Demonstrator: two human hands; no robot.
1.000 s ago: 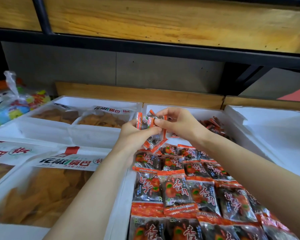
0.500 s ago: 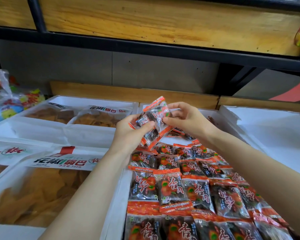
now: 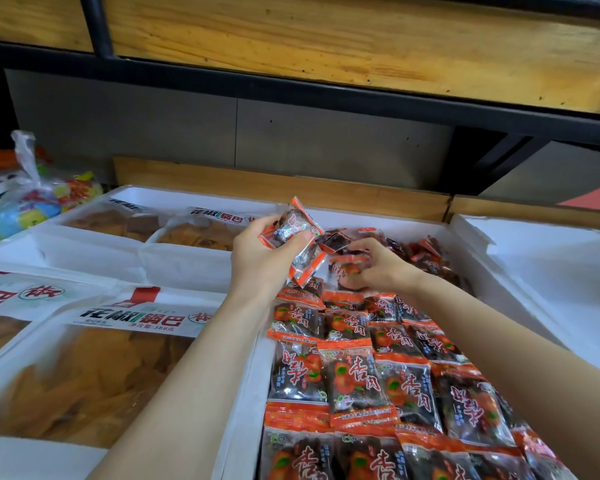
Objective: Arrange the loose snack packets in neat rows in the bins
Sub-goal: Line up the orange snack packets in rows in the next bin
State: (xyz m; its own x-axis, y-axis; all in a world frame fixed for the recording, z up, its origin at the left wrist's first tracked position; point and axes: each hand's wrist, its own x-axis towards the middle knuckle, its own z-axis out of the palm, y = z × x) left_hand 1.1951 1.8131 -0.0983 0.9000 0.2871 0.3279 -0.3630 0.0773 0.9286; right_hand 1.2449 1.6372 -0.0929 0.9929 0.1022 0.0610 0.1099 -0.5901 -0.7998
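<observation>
A white bin (image 3: 246,393) holds orange-and-black snack packets laid in rows (image 3: 357,372) over its near half. Loose packets of the same kind lie in a heap (image 3: 426,254) at its far end. My left hand (image 3: 260,258) holds a small stack of packets (image 3: 297,237) above the far end of the rows, thumb across the top one. My right hand (image 3: 378,268) is lower, just right of the left. Its fingers curl round a single packet (image 3: 347,270) at the far end of the rows.
Left of this bin stand white bins with large bags of brown crisps (image 3: 94,372). An empty white bin (image 3: 561,268) lies to the right. A tied plastic bag of colourful items (image 3: 25,202) sits far left. A wooden shelf board (image 3: 326,39) hangs overhead.
My right hand let go of the stack and dropped to the far end of the rows, where it now grips a single packet. My left hand keeps the stack raised.
</observation>
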